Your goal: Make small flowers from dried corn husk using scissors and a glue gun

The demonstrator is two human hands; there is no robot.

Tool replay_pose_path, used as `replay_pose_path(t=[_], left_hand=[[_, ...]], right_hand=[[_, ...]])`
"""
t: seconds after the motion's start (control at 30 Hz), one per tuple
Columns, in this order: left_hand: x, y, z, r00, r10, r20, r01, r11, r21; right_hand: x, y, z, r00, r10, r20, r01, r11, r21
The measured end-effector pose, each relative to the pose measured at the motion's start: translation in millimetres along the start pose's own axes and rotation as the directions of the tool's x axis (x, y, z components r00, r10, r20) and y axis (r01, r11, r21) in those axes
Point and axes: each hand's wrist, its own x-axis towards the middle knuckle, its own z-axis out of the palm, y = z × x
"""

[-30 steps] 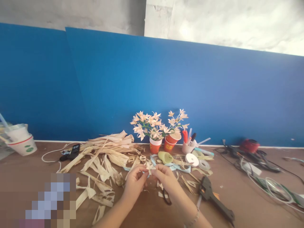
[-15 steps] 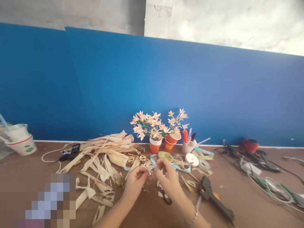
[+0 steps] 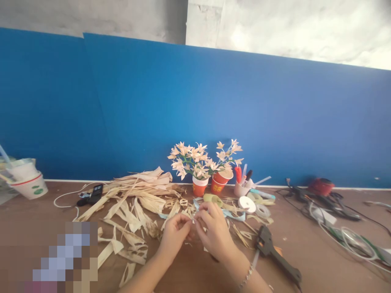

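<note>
My left hand (image 3: 174, 236) is closed, thumb against the bent fingers, pinching something too small to make out. Close beside it, fingertips nearly meeting, my right hand (image 3: 214, 232) is curled in a pinch, and what it grips is hidden. A bracelet circles the right wrist. Dry husk strips (image 3: 134, 215) spread left of and behind the hands. Beyond them, pale flowers (image 3: 195, 156) stand in a red paper cup (image 3: 199, 188), with more in stacked red cups (image 3: 218, 185). A black glue gun (image 3: 276, 252) lies right of my right forearm.
Tape rolls (image 3: 247, 204) and a cup of pens (image 3: 241, 189) stand behind my right hand. Cables (image 3: 324, 219) and a red object (image 3: 320, 187) lie at the right. White cups (image 3: 30, 185) are at the far left. A blue panel (image 3: 195, 101) rises behind the table.
My right hand has moved slightly left and turned, its fingers drawn closer together. The blue strip seen at its fingertips is now mostly hidden. My left hand has barely moved.
</note>
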Motion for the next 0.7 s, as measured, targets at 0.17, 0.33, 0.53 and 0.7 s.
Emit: replay_pose_path(t=[0.17, 0.33, 0.53, 0.7], left_hand=[[-0.6, 4.1, 0.9, 0.999, -0.039, -0.01, 0.039, 0.999, 0.01], [-1.6, 5.1, 1.1, 0.998, -0.062, 0.006, 0.062, 0.998, -0.016], [-2.0, 5.1, 1.5, 0.998, -0.059, 0.011, 0.059, 0.998, -0.034], [-2.4, 6.3, 1.9, 0.998, -0.066, -0.004, 0.066, 0.996, -0.053]], right_hand=[[-1.1, 4.9, 2.2, 1.0, 0.012, 0.012, -0.013, 0.999, 0.031], [-1.2, 5.9, 2.5, 1.0, 0.02, 0.023, -0.021, 0.999, 0.049], [0.3, 2.2, 0.0, 0.999, 0.028, 0.03, -0.029, 0.999, 0.044], [-0.5, 3.5, 2.3, 0.999, 0.036, 0.029, -0.037, 0.998, 0.045]])
